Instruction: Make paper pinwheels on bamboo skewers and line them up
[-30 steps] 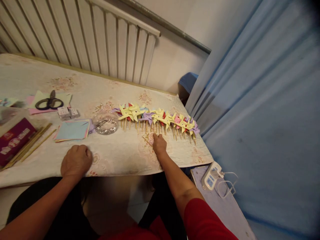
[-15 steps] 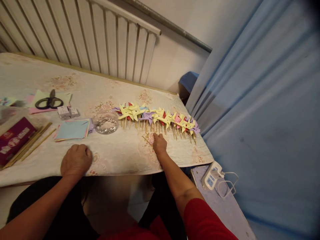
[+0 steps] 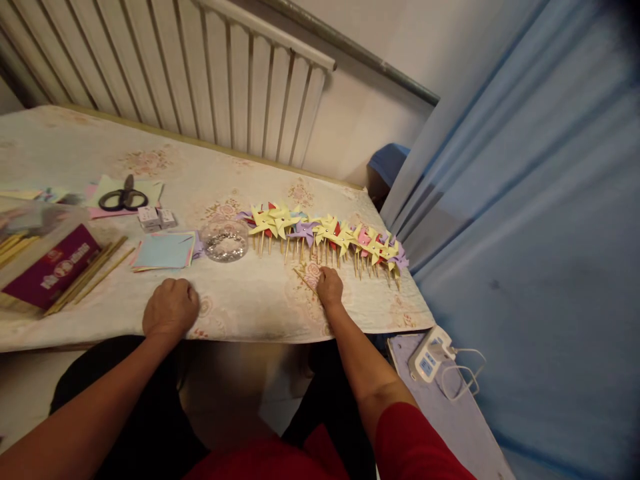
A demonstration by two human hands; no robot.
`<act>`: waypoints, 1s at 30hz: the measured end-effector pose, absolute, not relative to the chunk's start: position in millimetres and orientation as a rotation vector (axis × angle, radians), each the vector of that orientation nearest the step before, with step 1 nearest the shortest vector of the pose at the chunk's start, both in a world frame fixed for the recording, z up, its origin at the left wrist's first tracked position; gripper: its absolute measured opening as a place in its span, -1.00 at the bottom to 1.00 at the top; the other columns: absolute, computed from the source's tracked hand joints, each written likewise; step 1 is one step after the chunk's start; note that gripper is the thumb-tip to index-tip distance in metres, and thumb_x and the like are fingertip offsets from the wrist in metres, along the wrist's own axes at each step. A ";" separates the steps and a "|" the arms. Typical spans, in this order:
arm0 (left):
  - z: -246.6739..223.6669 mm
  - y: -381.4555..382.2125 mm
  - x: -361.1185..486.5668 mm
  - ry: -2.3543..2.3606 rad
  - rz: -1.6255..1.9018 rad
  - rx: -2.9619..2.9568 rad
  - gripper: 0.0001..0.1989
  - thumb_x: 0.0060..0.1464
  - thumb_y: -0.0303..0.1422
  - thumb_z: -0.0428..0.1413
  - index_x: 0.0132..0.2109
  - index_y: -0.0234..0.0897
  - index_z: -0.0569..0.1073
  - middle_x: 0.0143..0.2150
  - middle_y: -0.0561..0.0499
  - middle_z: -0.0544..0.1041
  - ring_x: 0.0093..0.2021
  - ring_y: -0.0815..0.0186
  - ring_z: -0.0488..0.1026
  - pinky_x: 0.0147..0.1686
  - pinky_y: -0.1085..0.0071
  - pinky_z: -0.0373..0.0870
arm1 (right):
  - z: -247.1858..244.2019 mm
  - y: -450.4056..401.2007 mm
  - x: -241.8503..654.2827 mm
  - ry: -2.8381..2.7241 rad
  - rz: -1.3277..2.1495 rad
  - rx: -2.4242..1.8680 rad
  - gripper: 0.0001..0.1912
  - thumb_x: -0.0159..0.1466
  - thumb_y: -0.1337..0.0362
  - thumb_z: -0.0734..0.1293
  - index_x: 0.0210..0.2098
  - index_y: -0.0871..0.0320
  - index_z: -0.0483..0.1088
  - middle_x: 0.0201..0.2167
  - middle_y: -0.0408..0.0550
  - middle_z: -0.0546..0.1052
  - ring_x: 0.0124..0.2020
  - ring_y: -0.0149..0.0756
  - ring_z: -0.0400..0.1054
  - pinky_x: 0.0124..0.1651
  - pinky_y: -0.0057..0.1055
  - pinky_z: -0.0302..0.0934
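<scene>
My left hand (image 3: 171, 308) rests on the table near its front edge as a closed fist, with nothing showing in it. Just beyond it lies a stack of coloured paper squares (image 3: 163, 252), light blue on top. My right hand (image 3: 331, 287) is closed, knuckles up, on the cloth. A thin wooden stick (image 3: 305, 281) pokes out from its left side; the grip itself is hidden. Directly beyond the fingers is a row of paper pinwheels (image 3: 330, 233) on sticks, mostly yellow with purple, red and pink. A round clear dish of shiny metal bits (image 3: 226, 243) stands left of the row.
Black-handled scissors (image 3: 123, 199) lie on paper sheets beside small white boxes (image 3: 157, 219). At left are a purple-labelled package (image 3: 53, 270) and loose sticks (image 3: 93, 273). A blue curtain (image 3: 525, 233) hangs at right, near a white power strip (image 3: 431, 357). A radiator (image 3: 240, 93) lines the wall.
The whole view has shifted, so the table things appear farther right. The left hand sits slightly nearer the front of the paper stack. Both hands stay closed, and the pinwheels have not moved.
</scene>
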State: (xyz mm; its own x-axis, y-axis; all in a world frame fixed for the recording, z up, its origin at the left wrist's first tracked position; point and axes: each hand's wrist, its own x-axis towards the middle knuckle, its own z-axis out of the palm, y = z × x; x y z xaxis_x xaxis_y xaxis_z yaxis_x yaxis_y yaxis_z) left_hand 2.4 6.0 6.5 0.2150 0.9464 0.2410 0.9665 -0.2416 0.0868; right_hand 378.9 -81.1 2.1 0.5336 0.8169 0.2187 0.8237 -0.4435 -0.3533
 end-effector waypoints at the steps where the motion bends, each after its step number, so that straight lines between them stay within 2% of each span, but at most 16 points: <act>1: 6.7 6.1 2.8 -1.891 -0.365 -2.380 -0.60 0.29 -0.31 -0.19 -0.22 -0.36 0.51 -0.19 -0.30 0.48 -0.16 -0.01 0.43 -0.26 0.18 0.27 | 2.7 -82.6 379.7 -1.335 -0.007 -2.327 -0.63 0.38 0.39 0.10 0.00 0.17 0.49 -0.10 0.04 0.54 -0.08 -0.27 0.39 -0.02 -0.42 0.19; 5: 8.4 5.6 4.0 -1.938 -0.315 -2.364 -0.59 0.30 -0.29 -0.21 -0.17 -0.35 0.51 -0.17 -0.27 0.48 -0.14 0.01 0.43 -0.24 0.21 0.28 | 5.7 -92.5 379.2 -1.375 0.043 -2.280 -0.68 0.34 0.35 0.12 -0.24 0.16 0.52 -0.26 -0.03 0.58 -0.19 -0.29 0.39 -0.09 -0.44 0.18; 11: 9.2 3.7 4.3 -1.940 -0.322 -2.383 -0.59 0.29 -0.30 -0.20 -0.15 -0.37 0.52 -0.15 -0.27 0.47 -0.11 0.03 0.42 -0.22 0.23 0.25 | 2.3 -106.3 371.4 -1.408 0.142 -2.171 -0.73 0.31 0.22 0.19 -0.37 0.14 0.48 -0.43 -0.12 0.52 -0.33 -0.31 0.36 -0.23 -0.46 0.14; 17: 6.8 2.7 4.2 -1.943 -0.372 -2.372 -0.61 0.29 -0.31 -0.18 -0.14 -0.38 0.51 -0.15 -0.27 0.46 -0.12 0.04 0.41 -0.21 0.22 0.25 | -2.5 -110.3 365.9 -1.452 0.141 -2.169 -0.83 0.23 0.20 0.28 -0.33 0.13 0.48 -0.44 -0.15 0.49 -0.34 -0.30 0.34 -0.23 -0.45 0.14; 22: 7.2 1.3 4.0 -1.952 -0.372 -2.378 -0.64 0.29 -0.32 -0.17 -0.13 -0.37 0.50 -0.12 -0.26 0.46 -0.07 0.06 0.41 -0.16 0.24 0.26 | -5.6 -113.2 361.6 -1.460 0.091 -2.197 -0.82 0.22 0.25 0.27 -0.27 0.14 0.49 -0.40 -0.11 0.51 -0.29 -0.26 0.35 -0.17 -0.42 0.14; 30: 5.3 0.7 4.3 -1.943 -0.424 -2.371 -0.66 0.28 -0.34 -0.15 -0.15 -0.37 0.50 -0.14 -0.25 0.46 -0.09 0.05 0.41 -0.15 0.21 0.28 | -11.2 -114.0 358.6 -1.464 0.016 -2.158 -0.80 0.28 0.26 0.24 -0.37 0.14 0.48 -0.44 -0.11 0.49 -0.32 -0.28 0.31 -0.22 -0.42 0.06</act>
State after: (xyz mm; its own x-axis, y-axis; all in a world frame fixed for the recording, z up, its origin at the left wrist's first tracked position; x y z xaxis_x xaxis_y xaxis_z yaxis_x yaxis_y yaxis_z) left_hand 4.3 0.7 5.3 0.1744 0.9552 0.2391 0.9681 -0.2107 0.1359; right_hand 358.6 -114.0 -11.2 0.4137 0.8675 0.2761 0.8612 -0.2747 -0.4276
